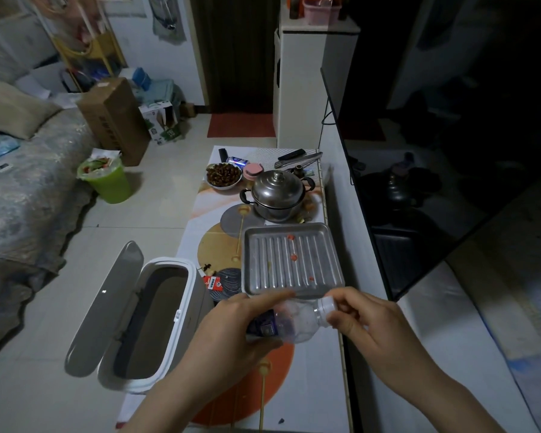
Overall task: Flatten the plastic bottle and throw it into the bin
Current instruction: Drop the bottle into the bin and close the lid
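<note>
Left hand [231, 326] grips the plastic bottle [291, 321]; right fingers [344, 310] pinch its cap [328, 306] (loosen it first so air escapes).

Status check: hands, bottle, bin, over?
Left hand grips bottle body; right hand on cap. Bottle not flattened. White bin open at left, path clear.

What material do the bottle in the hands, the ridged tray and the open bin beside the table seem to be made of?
Bottle: thin clear plastic, see-through and already dented, with a dark label.
Ridged tray: bare metal, probably aluminium or steel, with a dull grey sheen.
Open bin: likely matte plastic, with a smooth white rim and grey lid.
</note>
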Motion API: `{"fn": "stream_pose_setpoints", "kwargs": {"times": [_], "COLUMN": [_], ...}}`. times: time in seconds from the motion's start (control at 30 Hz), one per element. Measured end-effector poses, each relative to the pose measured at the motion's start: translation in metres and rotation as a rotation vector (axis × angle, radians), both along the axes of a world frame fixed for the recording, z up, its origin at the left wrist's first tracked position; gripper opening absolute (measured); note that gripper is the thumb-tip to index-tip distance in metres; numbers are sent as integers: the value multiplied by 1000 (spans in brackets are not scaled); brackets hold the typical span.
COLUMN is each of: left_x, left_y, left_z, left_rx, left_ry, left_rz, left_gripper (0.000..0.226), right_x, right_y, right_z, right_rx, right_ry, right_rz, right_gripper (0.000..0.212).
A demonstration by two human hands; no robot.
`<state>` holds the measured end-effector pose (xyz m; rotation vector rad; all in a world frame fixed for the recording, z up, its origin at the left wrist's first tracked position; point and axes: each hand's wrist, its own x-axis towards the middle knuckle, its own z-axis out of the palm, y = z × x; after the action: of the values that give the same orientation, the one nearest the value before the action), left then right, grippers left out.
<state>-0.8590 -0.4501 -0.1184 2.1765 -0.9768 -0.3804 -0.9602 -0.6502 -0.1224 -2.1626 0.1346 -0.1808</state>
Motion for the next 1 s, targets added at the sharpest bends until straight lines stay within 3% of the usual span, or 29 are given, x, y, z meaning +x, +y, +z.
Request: {"fn": "stream_pose_setpoints", "kwargs": {"times": [0.2,0.37,0.57,0.7,0.83,0.93,1.0], "left_x": [8,3,-4,-4,-6,-6,-6], "left_y": [2,0,3,7,19,43,63], "left_z": [-7,-13,-23,-36,-48,-60,-65], "left_rx": [-74,-85,-24,-17,-2,13,13], "left_ry": [228,224,61,135,177,208,192], "left_rz": [-35,-27,51,30,54,166,278], "left_gripper": [59,57,62,61,55,43,49], "right_x": [-4,-4,-5,-8,-9,-3,6], "right_y": [-9,-4,8,15,19,20,20], "right_z": [1,1,-16,-25,-29,-26,-21], "right_rx": [62,-1,9,123,145,134,149], "right_ry": [69,-14,-7,29,68,70,68], "right_rz": [105,101,-32,-74,-22,7,-2], "right_gripper": [45,26,27,36,28,22,19]}}
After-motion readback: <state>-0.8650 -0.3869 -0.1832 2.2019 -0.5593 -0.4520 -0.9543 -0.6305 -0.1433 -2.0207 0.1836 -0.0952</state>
